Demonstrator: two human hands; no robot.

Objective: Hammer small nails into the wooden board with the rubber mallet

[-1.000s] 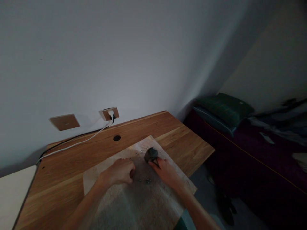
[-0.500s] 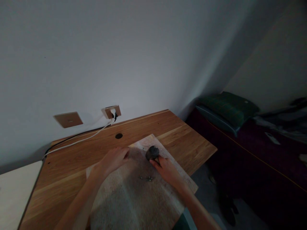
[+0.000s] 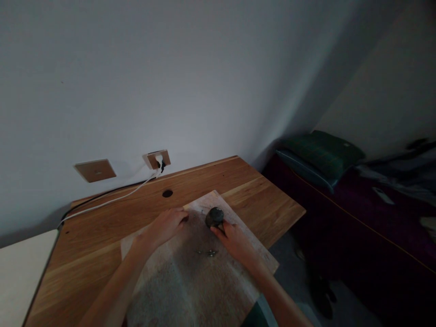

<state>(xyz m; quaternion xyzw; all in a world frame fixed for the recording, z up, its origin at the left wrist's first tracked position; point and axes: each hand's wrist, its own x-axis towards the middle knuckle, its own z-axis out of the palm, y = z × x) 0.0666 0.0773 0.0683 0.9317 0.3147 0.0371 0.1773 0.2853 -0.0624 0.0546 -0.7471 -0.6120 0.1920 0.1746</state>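
Over the pale board (image 3: pixel 190 290), right fingers (image 3: pixel 220 234) pinch a dark round object (image 3: pixel 214 217); left fingers (image 3: pixel 178 214) curl, grip unclear; pillow tag (image 3: pixel 346 145) unreadable.

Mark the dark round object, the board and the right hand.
Dark round object (image 3: pixel 214 216), head view: middle of its visible surface.
Board (image 3: pixel 194 281), head view: bare surface between the forearms.
Right hand (image 3: pixel 235 239), head view: its back.

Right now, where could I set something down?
Bare: wooden desk right of the pale board; the board's near part between the forearms. Crowded: its far half, with small metal pieces, left hand, and right hand gripping a dark round object.
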